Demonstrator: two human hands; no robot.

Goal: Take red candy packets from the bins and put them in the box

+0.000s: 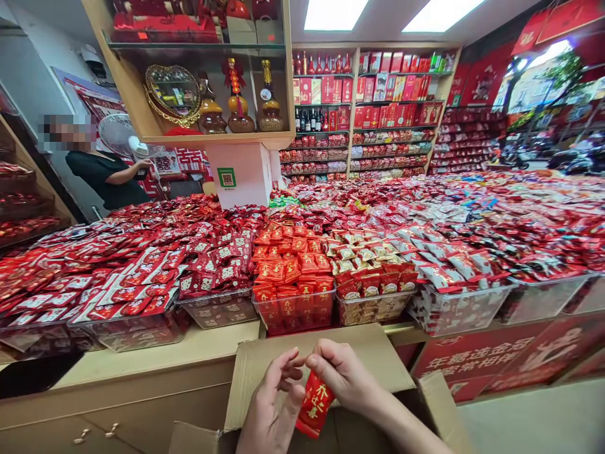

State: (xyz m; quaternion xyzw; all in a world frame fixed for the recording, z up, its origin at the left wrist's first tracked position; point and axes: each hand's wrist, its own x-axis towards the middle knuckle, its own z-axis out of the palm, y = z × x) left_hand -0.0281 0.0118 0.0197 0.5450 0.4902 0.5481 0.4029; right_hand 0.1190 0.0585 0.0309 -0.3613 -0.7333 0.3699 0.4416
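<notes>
A red candy packet with gold characters [314, 403] hangs from my right hand [347, 378], whose thumb and fingers pinch its top end. My left hand [276, 403] is just left of the packet, fingers apart and slightly curled, with the thumb near the packet's side. Both hands are above an open cardboard box [368, 353], whose inside is mostly dark. Beyond the box, a clear bin [293, 309] holds similar red packets in stacked rows.
More clear bins of wrapped sweets [378, 306] line the counter [165, 366] on both sides. A glass display shelf [198, 47] juts out above at left. Behind the counter at left stands a person [106, 176] near a fan [116, 132].
</notes>
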